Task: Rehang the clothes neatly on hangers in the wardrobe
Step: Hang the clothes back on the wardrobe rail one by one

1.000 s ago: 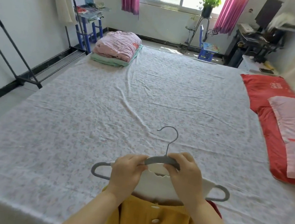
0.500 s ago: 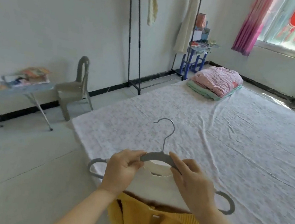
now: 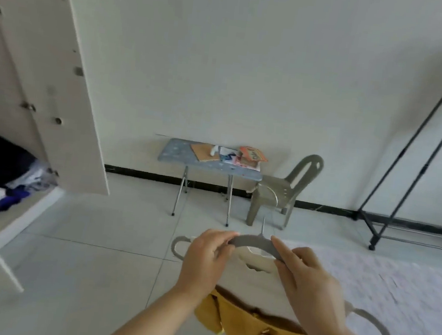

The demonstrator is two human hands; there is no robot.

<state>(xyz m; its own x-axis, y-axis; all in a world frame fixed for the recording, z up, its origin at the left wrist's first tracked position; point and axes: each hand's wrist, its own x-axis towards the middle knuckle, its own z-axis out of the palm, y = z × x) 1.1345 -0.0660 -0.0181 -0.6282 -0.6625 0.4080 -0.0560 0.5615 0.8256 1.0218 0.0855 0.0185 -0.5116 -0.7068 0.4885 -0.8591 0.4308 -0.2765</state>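
Both hands, left hand (image 3: pixel 204 259) and right hand (image 3: pixel 308 284), gripped the grey hanger (image 3: pixel 254 243) at lower centre, white-and-yellow garment (image 3: pixel 259 328) already mounted. Remaining: hooking it inside the open wardrobe (image 3: pixel 13 121) at frame left.

No readable text anywhere. The orange printed booklet (image 3: pixel 253 154) and the white papers (image 3: pixel 228 155) on the small blue folding tabletop (image 3: pixel 177 152) carry print, but it is too blurred and small to make out. No labels, brands or numbers legible.
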